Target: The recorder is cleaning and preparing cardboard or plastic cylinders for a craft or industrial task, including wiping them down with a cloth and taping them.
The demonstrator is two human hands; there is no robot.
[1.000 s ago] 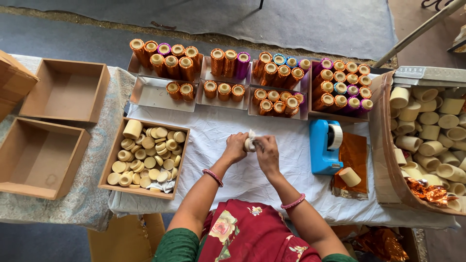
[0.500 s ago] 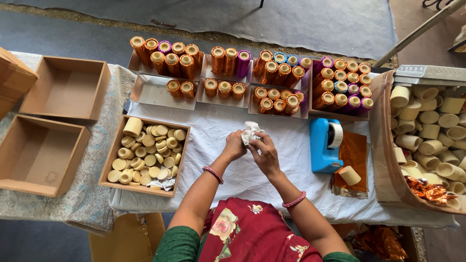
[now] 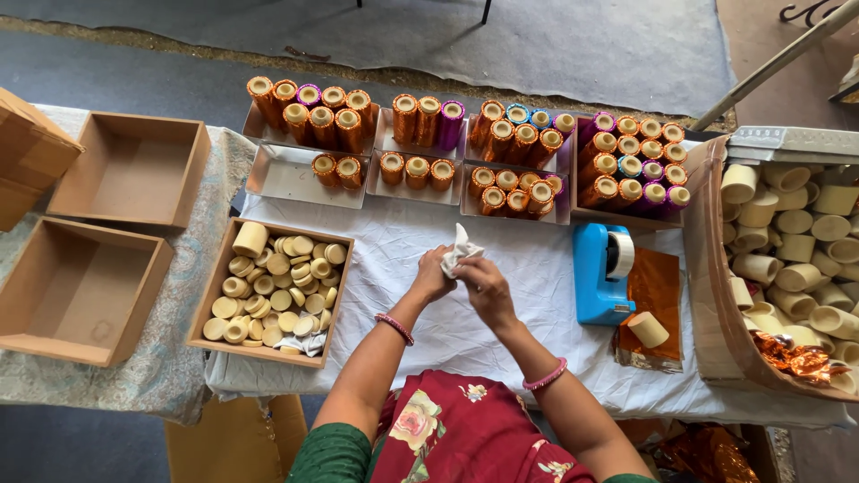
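My left hand (image 3: pixel 431 277) and my right hand (image 3: pixel 485 284) meet over the white cloth-covered table (image 3: pixel 394 241). Both are closed on a crumpled piece of white cloth or paper (image 3: pixel 459 250), whose corner sticks up above the fingers. What it wraps is hidden. To the left lies a cardboard box of cream round lids (image 3: pixel 273 291). A blue tape dispenser (image 3: pixel 601 273) stands to the right, with orange foil sheets (image 3: pixel 653 295) and one bare cream cylinder (image 3: pixel 647 329) beside it.
Metal trays (image 3: pixel 284 177) at the back hold several orange, purple and blue foil-wrapped cylinders (image 3: pixel 506 161). Two open cardboard boxes (image 3: pixel 85 295) sit at the left. A big container of bare cream cylinders (image 3: pixel 792 259) stands at the right.
The white wad has come up from between my palms, and its corner now sticks out above my fingers. Both hands have stayed at the same spot.
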